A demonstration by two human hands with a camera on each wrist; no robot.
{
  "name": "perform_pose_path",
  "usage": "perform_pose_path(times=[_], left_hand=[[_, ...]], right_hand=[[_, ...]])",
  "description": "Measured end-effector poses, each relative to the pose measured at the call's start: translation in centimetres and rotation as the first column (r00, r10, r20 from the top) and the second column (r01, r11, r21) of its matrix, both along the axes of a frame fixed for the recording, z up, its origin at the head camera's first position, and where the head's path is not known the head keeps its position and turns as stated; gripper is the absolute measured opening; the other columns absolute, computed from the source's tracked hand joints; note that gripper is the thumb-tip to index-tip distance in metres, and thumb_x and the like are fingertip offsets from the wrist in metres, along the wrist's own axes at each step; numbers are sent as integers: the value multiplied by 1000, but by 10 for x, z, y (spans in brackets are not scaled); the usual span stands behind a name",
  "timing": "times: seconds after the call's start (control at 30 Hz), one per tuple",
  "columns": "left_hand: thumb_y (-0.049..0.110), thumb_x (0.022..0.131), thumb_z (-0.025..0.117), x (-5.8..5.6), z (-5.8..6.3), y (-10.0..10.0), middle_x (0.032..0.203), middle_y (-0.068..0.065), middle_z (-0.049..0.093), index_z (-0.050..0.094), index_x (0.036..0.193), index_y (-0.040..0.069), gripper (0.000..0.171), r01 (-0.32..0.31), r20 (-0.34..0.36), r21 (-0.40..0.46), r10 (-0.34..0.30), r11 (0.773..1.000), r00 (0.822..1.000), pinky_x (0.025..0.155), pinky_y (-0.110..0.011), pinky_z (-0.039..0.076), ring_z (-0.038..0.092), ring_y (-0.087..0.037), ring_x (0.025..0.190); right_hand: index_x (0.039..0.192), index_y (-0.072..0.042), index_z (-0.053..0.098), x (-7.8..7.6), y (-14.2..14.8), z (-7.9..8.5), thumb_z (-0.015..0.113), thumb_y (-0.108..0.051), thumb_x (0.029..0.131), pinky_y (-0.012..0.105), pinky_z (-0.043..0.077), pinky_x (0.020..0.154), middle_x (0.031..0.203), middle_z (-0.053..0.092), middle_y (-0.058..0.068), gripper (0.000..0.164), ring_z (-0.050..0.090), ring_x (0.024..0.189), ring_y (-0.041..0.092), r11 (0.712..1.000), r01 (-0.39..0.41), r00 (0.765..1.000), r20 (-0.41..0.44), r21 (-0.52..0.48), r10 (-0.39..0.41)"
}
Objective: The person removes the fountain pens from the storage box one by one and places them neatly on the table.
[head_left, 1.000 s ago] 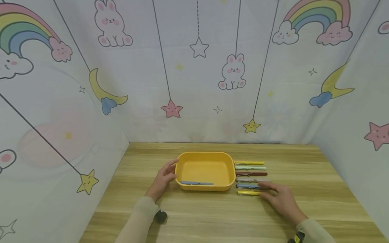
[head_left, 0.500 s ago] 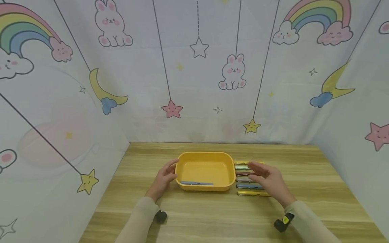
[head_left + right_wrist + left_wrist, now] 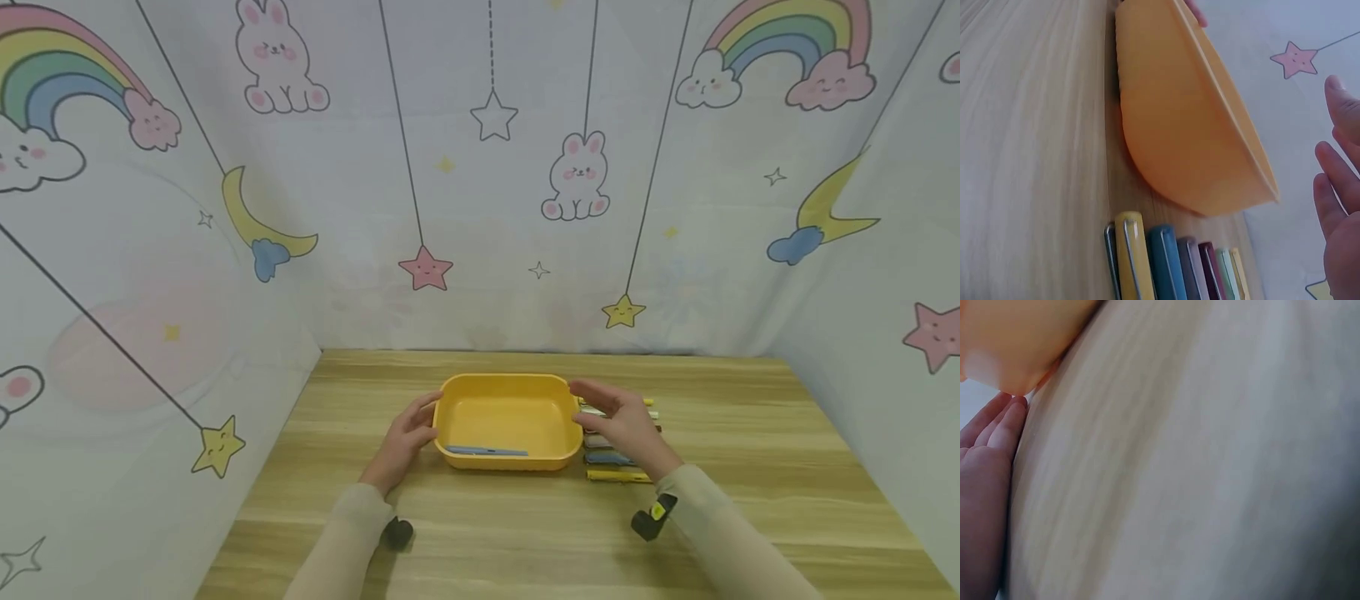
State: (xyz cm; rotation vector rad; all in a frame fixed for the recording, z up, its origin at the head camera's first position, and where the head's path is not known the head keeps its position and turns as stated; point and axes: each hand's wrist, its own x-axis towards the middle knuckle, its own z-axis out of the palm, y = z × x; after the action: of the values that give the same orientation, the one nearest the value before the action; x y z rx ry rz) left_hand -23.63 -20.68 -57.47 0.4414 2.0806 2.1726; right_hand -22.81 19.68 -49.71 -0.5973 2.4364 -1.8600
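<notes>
A yellow plastic tray (image 3: 510, 463) sits on the table, with one blue pen (image 3: 487, 452) lying along its near inside edge. My left hand (image 3: 401, 446) rests against the tray's left end; in the left wrist view its fingertips (image 3: 1017, 403) touch the wall, fairly straight. At the other end, my right hand (image 3: 626, 425) is over the row of pens, fingers spread by the tray's right rim. The right wrist view shows that hand (image 3: 1341, 187) holding nothing. Beneath it lie several clip pens, among them a yellow one (image 3: 1135, 250), a blue one (image 3: 1167, 259) and a maroon one (image 3: 1211, 269).
The wood-grain table (image 3: 510, 533) extends in front of the tray and to both sides. A pale curtain (image 3: 495, 317) printed with bunnies, stars and rainbows stands behind and along both sides. A black wrist camera (image 3: 397, 533) hangs at the left cuff, another (image 3: 652, 517) at the right.
My right hand has moved left and away from me, from the near pens to the tray's right rim. The left hand, tray and blue pen inside stay as they were.
</notes>
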Motion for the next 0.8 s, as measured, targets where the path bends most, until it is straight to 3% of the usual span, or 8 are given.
perform_pose_path(times=[0.13,0.23,0.3,0.5,0.8], left_hand=[[-5,98,55,0,1,0,159,-27,44,43,158,5,62,-4,4,-3,4,1000,1000,106,-32,49,45,-45,145],[-6,99,55,0,2,0,160,-28,43,42,158,4,62,1,4,-1,-1,1000,1000,105,-29,49,44,-45,146],[-6,99,55,1,2,0,160,-28,43,42,158,5,62,2,6,-4,-2,1000,1000,104,-27,49,44,-45,146],[-4,99,56,1,3,-1,161,-24,43,44,158,8,61,-1,16,-24,1,1000,1000,105,-27,48,43,-43,148],[-5,99,56,1,3,0,162,-23,43,43,159,7,62,-13,19,-26,13,1000,1000,106,-29,48,42,-42,149]], right_hand=[[150,-7,57,-6,-13,3,77,-15,96,35,54,103,149,59,20,58,54,140,38,999,-39,999,7,-10,39],[150,-8,58,-9,-23,3,78,-16,96,50,47,110,150,58,21,59,54,141,36,998,-65,998,12,-18,66],[150,-6,57,-12,-29,2,78,-16,95,54,42,113,150,58,21,60,55,140,36,996,-82,997,7,-19,82],[150,-2,56,-20,-48,-1,77,-10,95,42,44,114,148,61,19,59,57,139,31,994,-111,994,-9,-16,110],[149,-3,57,-22,-69,-4,75,-5,95,47,43,114,149,58,22,57,58,138,34,983,-184,983,3,6,184]])
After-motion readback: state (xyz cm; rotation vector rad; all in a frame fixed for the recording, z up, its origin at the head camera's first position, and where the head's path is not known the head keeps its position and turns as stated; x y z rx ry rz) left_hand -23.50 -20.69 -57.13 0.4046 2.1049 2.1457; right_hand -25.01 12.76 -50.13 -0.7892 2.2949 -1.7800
